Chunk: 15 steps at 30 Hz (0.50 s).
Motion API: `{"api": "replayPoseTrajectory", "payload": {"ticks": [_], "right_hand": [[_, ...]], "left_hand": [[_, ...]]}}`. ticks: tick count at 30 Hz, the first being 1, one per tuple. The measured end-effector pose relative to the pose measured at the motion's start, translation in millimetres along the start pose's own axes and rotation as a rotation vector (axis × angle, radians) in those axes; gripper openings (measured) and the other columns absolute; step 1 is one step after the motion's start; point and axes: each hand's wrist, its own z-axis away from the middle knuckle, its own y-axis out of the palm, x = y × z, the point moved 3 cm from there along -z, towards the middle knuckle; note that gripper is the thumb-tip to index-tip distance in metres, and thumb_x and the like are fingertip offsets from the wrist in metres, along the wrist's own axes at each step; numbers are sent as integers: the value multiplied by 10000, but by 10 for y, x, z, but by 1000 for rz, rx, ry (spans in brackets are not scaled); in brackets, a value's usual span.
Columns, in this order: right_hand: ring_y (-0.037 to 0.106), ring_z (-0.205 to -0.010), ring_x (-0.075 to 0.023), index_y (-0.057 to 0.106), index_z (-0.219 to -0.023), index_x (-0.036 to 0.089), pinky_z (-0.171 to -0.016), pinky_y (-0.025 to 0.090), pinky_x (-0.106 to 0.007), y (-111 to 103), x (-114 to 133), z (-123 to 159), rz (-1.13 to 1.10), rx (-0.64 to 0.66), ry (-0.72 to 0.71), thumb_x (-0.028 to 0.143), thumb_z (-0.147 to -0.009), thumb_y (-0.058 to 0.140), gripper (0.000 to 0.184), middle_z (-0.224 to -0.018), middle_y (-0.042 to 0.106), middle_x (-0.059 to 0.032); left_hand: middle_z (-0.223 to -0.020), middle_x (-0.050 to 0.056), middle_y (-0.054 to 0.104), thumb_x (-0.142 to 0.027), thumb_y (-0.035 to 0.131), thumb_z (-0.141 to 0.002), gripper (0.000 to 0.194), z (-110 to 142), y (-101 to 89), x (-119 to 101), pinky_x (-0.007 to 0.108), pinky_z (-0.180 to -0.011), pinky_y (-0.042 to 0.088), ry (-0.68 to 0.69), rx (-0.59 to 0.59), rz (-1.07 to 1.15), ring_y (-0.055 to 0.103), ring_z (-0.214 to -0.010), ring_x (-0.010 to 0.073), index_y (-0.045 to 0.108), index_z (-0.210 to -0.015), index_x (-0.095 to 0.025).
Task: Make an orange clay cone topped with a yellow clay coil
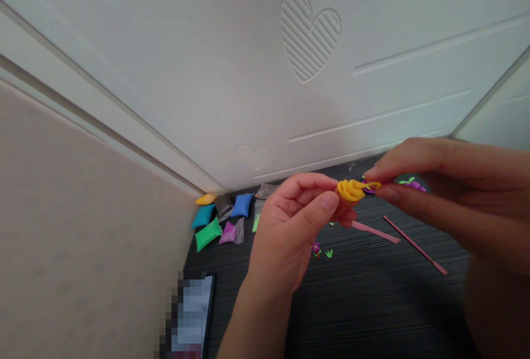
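A small coiled piece of yellow modelling clay (351,190) is held up above the dark surface. My left hand (293,223) pinches the coil's left side between thumb and fingers. A thin yellow strand runs from the coil to the right, and its looped end sits between the thumb and forefinger of my right hand (447,188). Below the hands lie a pink flat tool (376,232) and a thin pink stick tool (416,246). Purple and green clay pieces (412,184) show partly behind my right hand.
Packets of clay lie at the back left, among them a blue packet (242,205), a green packet (208,234) and a purple packet (228,232). A small purple clay flower (316,247) lies near a green clay leaf (329,253). A phone (190,315) rests at the front left. A white panel with hearts (310,36) stands behind.
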Motion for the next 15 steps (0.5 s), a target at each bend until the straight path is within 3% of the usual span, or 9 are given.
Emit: {"api": "replayPoseTrajectory", "payload": {"ticks": [15], "right_hand": [[605, -692, -81, 659, -839, 319, -601, 463, -167, 32, 18, -24, -18, 9, 21, 313, -788, 653, 51, -787, 676, 99]], "left_hand": [[-754, -19, 716, -198, 688, -763, 79, -8, 11, -12, 165, -636, 515, -3, -28, -21, 640, -645, 74, 682, -842, -201]]}}
